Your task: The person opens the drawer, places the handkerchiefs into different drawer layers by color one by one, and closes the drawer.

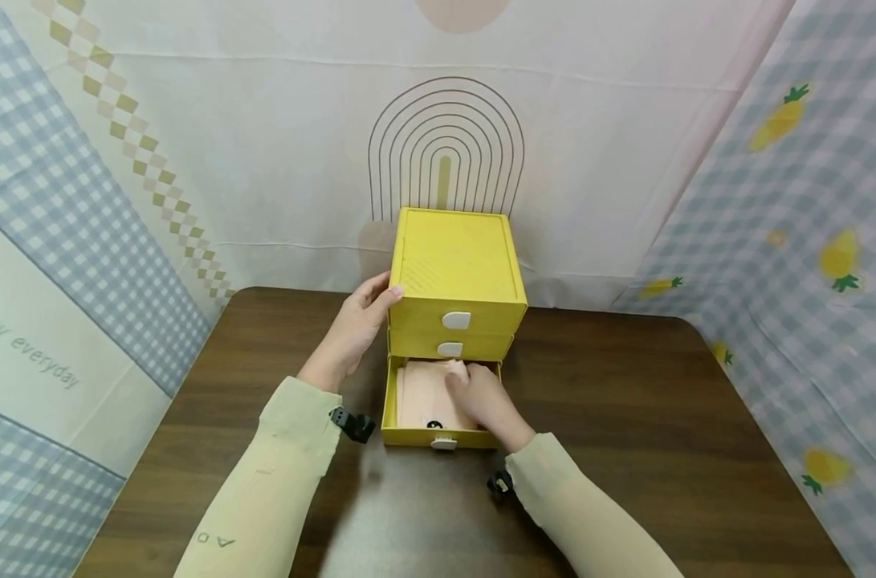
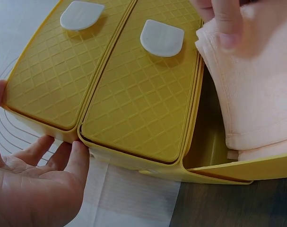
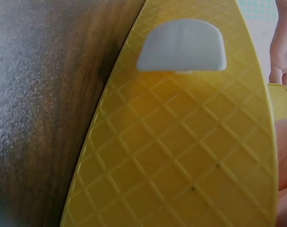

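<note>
1. Sleeves frame the scene at 6 o'clock; the right hand [image 1: 484, 401] reaches into the open bottom drawer [image 1: 409, 436], fingers curled onto the folded pink cloth [image 1: 421, 391].
2. Left hand [image 1: 354, 329], fingers straight, braces the yellow drawer unit [image 1: 455, 265] from 9 o'clock on the surface [image 1: 625, 417].
3. Good practice, I judge: keep that brace firm and press the cloth flat below the drawer rim.
4. Wall fabric at 9 o'clock reads "ppy everyday" [image 1: 26, 347]; the left sleeve [image 1: 264, 490] lettering is unclear.

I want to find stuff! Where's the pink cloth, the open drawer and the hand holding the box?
pink cloth [image 1: 419, 385], head view, its flat top.
open drawer [image 1: 409, 436], head view, its yellow front wall.
left hand [image 1: 351, 331], head view, back of the hand.
</note>
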### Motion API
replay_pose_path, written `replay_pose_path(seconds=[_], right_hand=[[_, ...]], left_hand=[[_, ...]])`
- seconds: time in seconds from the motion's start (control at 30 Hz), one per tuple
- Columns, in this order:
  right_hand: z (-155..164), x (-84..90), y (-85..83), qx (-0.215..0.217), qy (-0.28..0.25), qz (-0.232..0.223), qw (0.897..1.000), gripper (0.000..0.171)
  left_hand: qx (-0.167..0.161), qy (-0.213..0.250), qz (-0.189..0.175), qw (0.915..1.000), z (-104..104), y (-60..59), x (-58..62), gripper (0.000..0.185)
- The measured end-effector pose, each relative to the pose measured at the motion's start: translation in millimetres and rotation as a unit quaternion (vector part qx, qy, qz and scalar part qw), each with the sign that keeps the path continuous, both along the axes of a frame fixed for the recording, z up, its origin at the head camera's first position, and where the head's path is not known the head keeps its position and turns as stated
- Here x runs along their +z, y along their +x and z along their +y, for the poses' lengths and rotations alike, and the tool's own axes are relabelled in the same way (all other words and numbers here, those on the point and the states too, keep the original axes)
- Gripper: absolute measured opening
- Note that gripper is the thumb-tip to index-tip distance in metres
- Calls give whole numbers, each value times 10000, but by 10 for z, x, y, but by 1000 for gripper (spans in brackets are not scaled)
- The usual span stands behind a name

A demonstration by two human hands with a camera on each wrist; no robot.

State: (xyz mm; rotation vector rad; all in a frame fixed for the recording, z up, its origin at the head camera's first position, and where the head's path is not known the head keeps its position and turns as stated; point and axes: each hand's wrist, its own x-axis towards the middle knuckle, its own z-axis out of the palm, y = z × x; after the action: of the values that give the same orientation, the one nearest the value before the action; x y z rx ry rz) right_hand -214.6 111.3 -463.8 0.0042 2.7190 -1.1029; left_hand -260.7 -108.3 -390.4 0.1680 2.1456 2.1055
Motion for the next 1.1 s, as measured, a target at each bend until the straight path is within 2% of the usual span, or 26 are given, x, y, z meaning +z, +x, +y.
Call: replay_pose_path(seconds=[0.13,0.37,0.5,0.57,0.7,0.9,1.1], right_hand=[[2,-14,-24,167,232,-49,9996,33],[-12,-60,-116,576,816,-698,9925,42],[-18,-39,-111,565,1083,-723,9899,34],[-14,-12,-82,564,1130,-663,9898,33],[19,54,-6,548,1094,-429,9916,45],[99,156,113,549,888,-72,9945,33],[147,293,218,451,460,115,9979,33]], left_hand=[[16,-6,-24,10000,0,0,-6,72],[17,2,-34,10000,1,-3,-25,72],[16,7,-27,10000,7,1,-35,73],[23,0,-17,10000,8,3,-33,73],[18,10,-21,10000,5,0,-29,73],[0,-19,-20,10000,1,-8,-30,72],[2,-16,23,10000,-6,-15,-36,72]])
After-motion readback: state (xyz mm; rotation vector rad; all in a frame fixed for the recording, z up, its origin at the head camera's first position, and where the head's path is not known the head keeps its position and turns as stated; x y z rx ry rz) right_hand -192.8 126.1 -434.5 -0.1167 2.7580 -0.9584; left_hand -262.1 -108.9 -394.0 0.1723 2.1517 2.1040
